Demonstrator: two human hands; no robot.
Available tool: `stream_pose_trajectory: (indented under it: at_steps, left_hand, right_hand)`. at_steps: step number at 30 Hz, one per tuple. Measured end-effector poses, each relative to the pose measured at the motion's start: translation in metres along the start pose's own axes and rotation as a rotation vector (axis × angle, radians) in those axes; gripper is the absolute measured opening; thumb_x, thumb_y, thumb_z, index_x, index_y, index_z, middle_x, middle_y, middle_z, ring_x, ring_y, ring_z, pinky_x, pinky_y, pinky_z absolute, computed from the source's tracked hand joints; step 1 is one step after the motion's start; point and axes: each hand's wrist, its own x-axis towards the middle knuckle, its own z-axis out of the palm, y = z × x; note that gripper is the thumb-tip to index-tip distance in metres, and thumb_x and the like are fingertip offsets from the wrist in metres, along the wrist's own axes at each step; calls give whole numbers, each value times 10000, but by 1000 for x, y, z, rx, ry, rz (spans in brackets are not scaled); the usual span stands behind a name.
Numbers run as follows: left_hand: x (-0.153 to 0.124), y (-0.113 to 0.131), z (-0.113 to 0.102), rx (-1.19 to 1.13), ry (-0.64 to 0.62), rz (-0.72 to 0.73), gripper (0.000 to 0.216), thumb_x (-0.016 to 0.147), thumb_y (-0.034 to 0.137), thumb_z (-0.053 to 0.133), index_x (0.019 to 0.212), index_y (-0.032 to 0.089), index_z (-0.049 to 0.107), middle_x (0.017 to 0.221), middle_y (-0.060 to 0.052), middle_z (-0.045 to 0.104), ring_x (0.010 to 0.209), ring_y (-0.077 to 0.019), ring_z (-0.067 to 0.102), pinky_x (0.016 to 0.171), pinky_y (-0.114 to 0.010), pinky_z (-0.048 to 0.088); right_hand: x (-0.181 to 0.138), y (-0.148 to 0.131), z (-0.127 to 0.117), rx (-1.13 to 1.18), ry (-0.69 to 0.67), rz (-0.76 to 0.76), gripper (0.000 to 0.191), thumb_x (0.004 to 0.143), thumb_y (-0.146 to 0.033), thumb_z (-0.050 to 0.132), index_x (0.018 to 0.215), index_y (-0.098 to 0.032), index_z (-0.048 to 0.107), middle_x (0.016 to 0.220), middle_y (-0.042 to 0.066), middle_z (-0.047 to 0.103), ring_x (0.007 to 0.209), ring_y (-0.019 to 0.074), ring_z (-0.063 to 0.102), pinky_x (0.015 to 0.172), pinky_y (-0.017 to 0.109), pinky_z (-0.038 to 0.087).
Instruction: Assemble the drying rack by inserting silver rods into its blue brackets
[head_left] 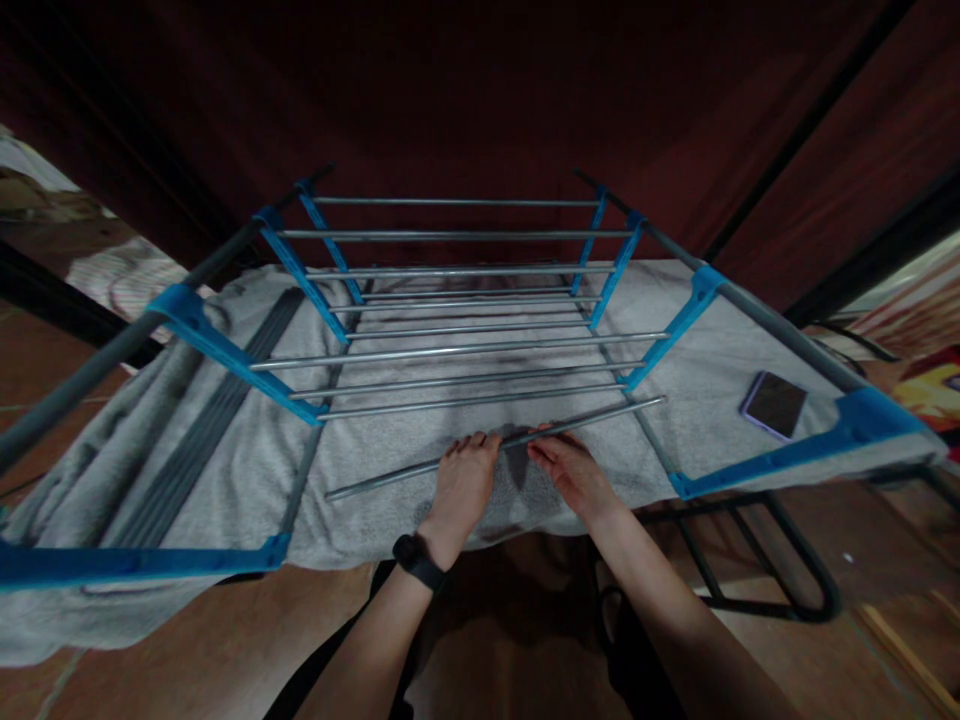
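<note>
A thin grey metal rod (390, 479) lies across both my hands, slanting up to the right above the grey cloth. My left hand (466, 480), with a dark band on its wrist, is wrapped round the rod near its middle. Just right of it, my right hand (570, 465) grips the same rod with bent fingers. Both hands are inside the open front of a rack frame with blue plastic brackets (667, 350) and dark side tubes (787, 335). Several metal bars (465, 350) span the brackets farther back.
More loose rods (202, 430) lie bundled on the grey cloth (405, 440) at the left. A phone (776, 404) rests on the cloth at the right. Behind the rack hangs a dark red curtain (465, 100). A black metal frame (750, 560) stands below, at the right.
</note>
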Motion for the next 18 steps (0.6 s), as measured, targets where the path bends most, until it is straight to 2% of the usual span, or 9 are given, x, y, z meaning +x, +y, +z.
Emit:
stream_pose_trajectory:
  at_steps: [10,18]
  left_hand:
    - [0,-3,5,0,55,35,308,966,169,408,1177,228,625,1068,-73,674,953,-192,632,855,-320,458]
    - [0,-2,5,1,44,34,311,963,157,398,1166,226,623,1058,-76,669,947,-194,630,856,-326,459]
  right_hand:
    - [-2,0,1,-4,18,-9,204,603,-223,845,765,-230,721,801,-4,729,781,164,677,805,315,561]
    - [-1,0,1,40,19,2,168,655,-289,833,739,-222,704,792,5,724,747,143,669,768,295,565]
